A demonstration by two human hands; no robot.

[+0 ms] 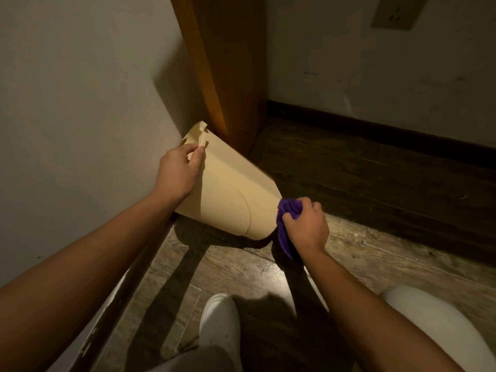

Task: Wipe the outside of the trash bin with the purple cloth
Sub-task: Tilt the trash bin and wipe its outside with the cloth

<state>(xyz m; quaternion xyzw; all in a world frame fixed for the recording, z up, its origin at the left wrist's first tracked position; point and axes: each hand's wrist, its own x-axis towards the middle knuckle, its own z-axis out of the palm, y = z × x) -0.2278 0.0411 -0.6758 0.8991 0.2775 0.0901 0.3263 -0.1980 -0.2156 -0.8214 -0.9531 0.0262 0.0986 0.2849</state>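
A: Where's the bin (228, 194) rn?

B: Centre of the frame, tipped over toward the wall at upper left, w/ only its lower edge down by the floor (375, 167). Looks like it's tilted on purpose, so the side and base end face up and can be reached w/o crouching lower.

A: What's keeping it there?

B: Left hand (178, 174), left of centre. Fingers curled, thumb and fingertips pinching the notched rim at the bin's top end. Prob the anchor, so the bin won't roll or slide while it's rubbed.

A: And the cloth (287, 224)?

B: Right hand (306, 226), just right of centre, fist closed around it, bunched up. The wad touches the bin's lower right edge; a tail hangs down toward the floor. Bunching gives a firm pad to press w/, I'd guess.

A: How far along?

B: Can't tell from this. The cloth's at the bottom corner, so the wide face betw. the hands may still need a pass. The far side against the wall is hidden.

A: Anything in the way?

B: Wooden post (228, 76) right behind the bin, top centre. A white shoe (218, 326) at bottom centre, well apart.
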